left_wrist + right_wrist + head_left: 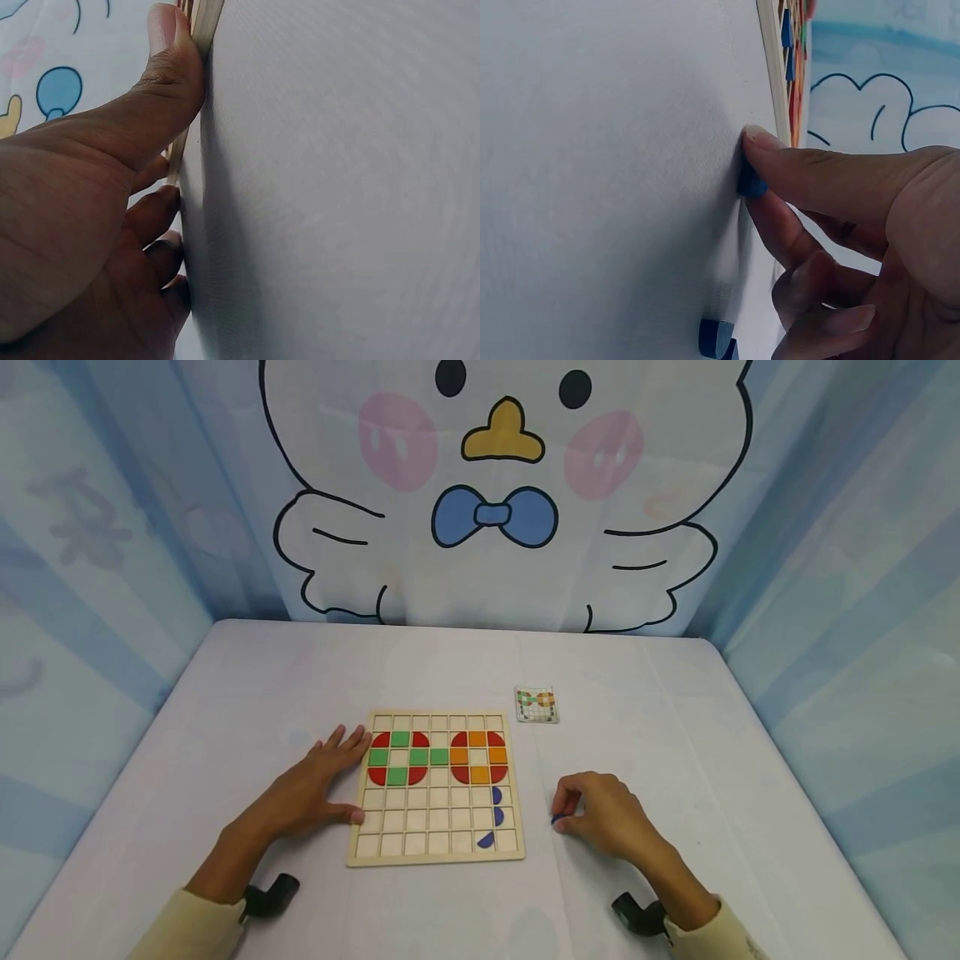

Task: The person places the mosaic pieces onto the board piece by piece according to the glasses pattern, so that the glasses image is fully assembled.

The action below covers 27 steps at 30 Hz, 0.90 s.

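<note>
A wooden grid board lies on the table in the head view, holding red, green and orange pieces in two ring shapes. Three blue half-round pieces sit in its lower right cells. Along the board's left edge rests my left hand, fingers spread and thumb apart; in the left wrist view the thumb touches the wooden edge. To the right of the board, my right hand pinches a blue block between thumb and forefinger, low at the tabletop.
A small pattern card lies beyond the board's upper right corner. Two more blue blocks stand near the right hand in the right wrist view. A white cloth covers the table; printed curtains close off the back and sides.
</note>
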{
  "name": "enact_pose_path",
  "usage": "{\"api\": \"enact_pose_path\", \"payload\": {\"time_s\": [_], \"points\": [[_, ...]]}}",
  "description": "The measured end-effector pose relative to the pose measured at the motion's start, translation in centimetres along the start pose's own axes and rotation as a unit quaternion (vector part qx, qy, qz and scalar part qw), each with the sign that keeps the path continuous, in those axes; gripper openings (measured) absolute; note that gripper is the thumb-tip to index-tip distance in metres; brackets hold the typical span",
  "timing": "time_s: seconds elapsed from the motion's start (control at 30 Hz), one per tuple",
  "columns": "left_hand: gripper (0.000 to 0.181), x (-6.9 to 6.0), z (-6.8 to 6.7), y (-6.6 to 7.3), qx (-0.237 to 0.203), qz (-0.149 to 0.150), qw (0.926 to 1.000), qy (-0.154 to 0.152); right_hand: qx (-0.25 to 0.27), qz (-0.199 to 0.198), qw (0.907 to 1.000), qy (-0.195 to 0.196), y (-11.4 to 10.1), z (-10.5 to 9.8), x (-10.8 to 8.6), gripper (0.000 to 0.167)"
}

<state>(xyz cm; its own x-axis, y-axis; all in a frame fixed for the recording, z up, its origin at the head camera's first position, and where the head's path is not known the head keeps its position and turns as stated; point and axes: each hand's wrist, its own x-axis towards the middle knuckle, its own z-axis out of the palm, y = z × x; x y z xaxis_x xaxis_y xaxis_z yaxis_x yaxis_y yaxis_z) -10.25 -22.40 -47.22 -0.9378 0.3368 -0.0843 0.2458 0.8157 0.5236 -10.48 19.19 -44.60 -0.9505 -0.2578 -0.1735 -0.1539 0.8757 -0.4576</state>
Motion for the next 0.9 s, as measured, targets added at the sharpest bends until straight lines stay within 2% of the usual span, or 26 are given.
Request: {"api": "enact_pose_path", "payload": {"time_s": [0.23, 0.57, 0.73, 0.9], "points": [[0.117, 0.0, -0.1, 0.1, 0.001, 0.011, 0.9999, 0.003, 0.01, -0.024, 0.9997, -0.004, -0.2, -0.1, 0.2, 0.027], [0.117, 0.0, 0.0, -0.1, -0.004, 0.006, 1.0, 0.002, 0.067, -0.082, 0.9944, 0.01, -1.9, 0.3, 0.8, 0.018], [0.116, 0.0, 0.2, -0.1, -0.007, 0.0, 1.0, 0.001, 0.089, -0.093, 0.9915, 0.017, -3.1, 0.6, 1.1, 0.021], [0.116, -0.1, 0.1, -0.1, -0.005, 0.001, 1.0, 0.004, 0.099, -0.088, 0.991, 0.018, -4.4, 0.9, 1.4, 0.017]]}}
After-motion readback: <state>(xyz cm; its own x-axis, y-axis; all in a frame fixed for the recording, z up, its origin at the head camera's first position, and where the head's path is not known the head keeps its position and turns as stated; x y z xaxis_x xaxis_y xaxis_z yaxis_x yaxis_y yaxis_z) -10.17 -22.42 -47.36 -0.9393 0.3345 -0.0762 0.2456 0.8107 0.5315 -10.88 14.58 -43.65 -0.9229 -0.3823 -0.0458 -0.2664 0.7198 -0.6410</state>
